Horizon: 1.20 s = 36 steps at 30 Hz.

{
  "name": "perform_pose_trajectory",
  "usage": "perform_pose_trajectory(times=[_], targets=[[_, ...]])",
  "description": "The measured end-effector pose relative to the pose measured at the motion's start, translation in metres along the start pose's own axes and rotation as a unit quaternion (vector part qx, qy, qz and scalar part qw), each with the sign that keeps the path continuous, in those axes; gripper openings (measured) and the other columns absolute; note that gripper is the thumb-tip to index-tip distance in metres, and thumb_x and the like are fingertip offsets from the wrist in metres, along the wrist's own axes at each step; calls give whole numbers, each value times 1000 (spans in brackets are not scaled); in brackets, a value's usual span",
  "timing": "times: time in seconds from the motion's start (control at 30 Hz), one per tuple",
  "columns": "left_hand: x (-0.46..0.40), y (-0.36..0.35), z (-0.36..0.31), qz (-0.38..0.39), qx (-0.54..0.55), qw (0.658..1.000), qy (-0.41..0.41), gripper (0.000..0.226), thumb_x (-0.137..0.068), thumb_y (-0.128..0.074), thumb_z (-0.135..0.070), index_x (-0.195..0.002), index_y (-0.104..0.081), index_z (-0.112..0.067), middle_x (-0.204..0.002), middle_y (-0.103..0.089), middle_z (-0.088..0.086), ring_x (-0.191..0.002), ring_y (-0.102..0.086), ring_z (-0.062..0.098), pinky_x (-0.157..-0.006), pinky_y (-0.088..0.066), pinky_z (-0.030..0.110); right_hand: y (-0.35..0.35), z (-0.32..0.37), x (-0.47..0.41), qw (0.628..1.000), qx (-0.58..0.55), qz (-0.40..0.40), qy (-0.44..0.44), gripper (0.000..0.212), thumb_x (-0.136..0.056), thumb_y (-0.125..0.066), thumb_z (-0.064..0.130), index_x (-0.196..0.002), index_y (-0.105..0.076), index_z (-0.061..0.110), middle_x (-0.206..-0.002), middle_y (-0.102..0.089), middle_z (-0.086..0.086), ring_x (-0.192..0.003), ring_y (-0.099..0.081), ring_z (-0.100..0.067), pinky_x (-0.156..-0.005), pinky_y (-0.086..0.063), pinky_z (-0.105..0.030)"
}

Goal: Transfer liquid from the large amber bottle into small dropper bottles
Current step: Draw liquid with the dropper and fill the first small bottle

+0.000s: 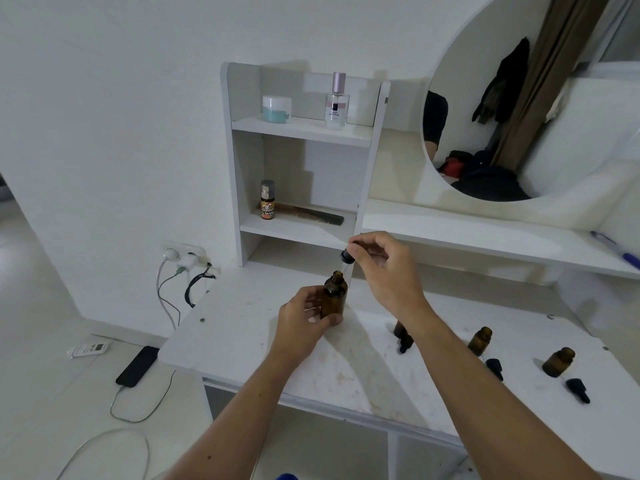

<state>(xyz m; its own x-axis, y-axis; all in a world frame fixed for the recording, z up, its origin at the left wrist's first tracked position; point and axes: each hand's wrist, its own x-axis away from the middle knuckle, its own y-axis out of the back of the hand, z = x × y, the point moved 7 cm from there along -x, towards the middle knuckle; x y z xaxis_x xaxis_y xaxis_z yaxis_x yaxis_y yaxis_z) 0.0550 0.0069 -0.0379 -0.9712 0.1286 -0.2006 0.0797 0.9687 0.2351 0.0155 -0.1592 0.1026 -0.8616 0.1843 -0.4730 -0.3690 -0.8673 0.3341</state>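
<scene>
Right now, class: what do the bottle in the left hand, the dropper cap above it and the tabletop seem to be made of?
Amber bottle: probably glass, glossy and see-through brown, though tinted plastic could look alike.
Dropper cap: matt black bulb, likely rubber, with a clear thin tube below, glass or plastic.
Tabletop: white laminated board by its flat edge, dull, with brownish stains.

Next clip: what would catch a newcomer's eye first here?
Mid-table, the left hand grips the large amber bottle while the right hand pinches a dropper over its open neck. At right, two open small amber bottles stand beside loose black dropper caps. A round mirror fills the upper right.
</scene>
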Motion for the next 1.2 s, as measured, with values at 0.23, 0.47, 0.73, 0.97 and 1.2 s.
perform_pose_trajectory(times=[0.23,0.47,0.73,0.97,1.2], targets=[[9,5,-1,-27,-23,999,-2,63,-78,-90,-15,-134,-60,-15,-121,-70,-3,-109,-68,12,-96,-58,25,28,25,-2,998,-19,-55,32,8,-99,-74,12,-105,-77,15,-97,-79,7,-92,-75,-2,-88,-57,-16],[39,4,-12,-82,-10,996,16,48,-76,-93,-24,-112,-62,-18,-99,-68,-5,-87,-66,12,-72,-55,14,64,29,3,995,-46,-88,24,12,-98,-75,17,-110,-78,14,-102,-79,6,-99,-75,-8,-92,-59,-20],[51,-51,-31,10,22,1000,0,35,-84,-87,-25,-115,-71,-18,-101,-75,-7,-87,-70,3,-83,-60,21,122,-3,37,991,-35,-128,-9,11,-98,-74,12,-109,-77,10,-102,-79,4,-95,-75,-1,-89,-56,-15],[36,-111,-43,71,23,997,-26,48,-88,-83,-25,-132,-67,-17,-124,-72,-6,-113,-68,8,-101,-55,22,142,-30,57,990,-7,-136,-33,11,-99,-73,12,-105,-75,22,-100,-78,10,-95,-73,2,-87,-54,-11],[22,-123,-41,85,15,996,-20,42,-89,-83,-24,-128,-70,-16,-117,-76,-4,-108,-72,11,-99,-59,31,136,-46,54,989,-7,-136,-53,11,-99,-74,16,-105,-76,25,-100,-78,13,-97,-74,1,-87,-54,-12]])
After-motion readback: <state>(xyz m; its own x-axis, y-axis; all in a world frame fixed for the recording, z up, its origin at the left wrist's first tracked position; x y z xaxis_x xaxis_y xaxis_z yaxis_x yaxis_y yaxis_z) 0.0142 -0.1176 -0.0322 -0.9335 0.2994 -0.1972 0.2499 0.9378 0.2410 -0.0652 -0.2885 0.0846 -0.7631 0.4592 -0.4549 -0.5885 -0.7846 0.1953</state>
